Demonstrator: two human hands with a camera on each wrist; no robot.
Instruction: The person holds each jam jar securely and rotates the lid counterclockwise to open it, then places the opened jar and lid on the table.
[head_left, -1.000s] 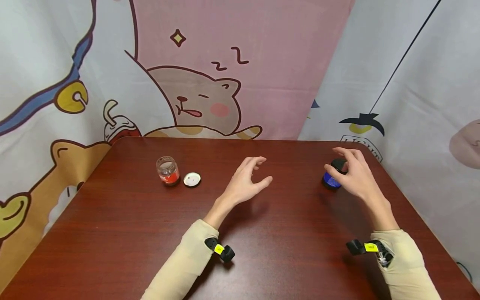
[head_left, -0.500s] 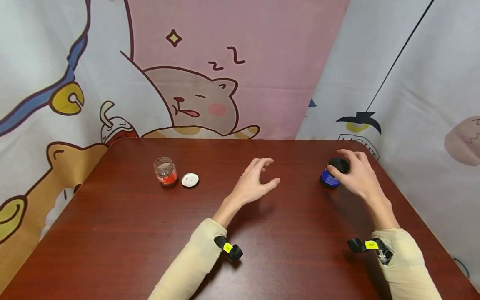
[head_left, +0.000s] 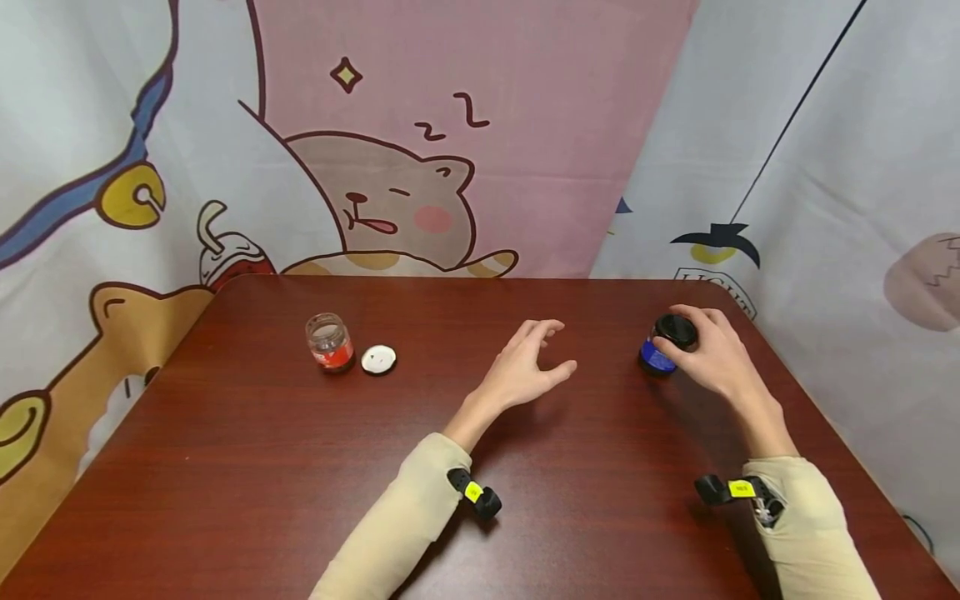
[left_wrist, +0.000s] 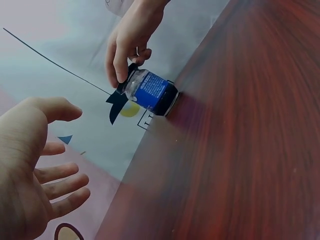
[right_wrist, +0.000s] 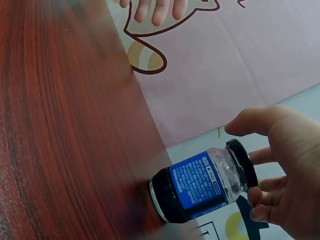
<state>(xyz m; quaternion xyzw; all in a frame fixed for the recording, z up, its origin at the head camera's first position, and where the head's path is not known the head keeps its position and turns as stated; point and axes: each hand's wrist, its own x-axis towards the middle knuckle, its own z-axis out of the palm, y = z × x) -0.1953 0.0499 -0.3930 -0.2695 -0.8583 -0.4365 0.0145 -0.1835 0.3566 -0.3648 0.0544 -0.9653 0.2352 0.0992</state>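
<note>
A small glass jar with a blue label and a black lid stands upright on the table at the right. My right hand reaches over it, fingers bent around the lid. In the right wrist view the fingertips are right at the lid's edge, while a narrow gap shows between thumb and lid. Over the middle of the table hovers my left hand, holding nothing, its thumb spread from the loosely bent fingers. The jar's lid faces that hand from the right.
An uncovered glass jar with a red label stands at the back left. Beside it a round lid lies with its white inside up. A printed cloth hangs behind the brown table.
My left hand has moved rightward over the table. The right hand's fingers and thumb have come in closer around the lid of the blue-labelled jar, which has stayed in place.
</note>
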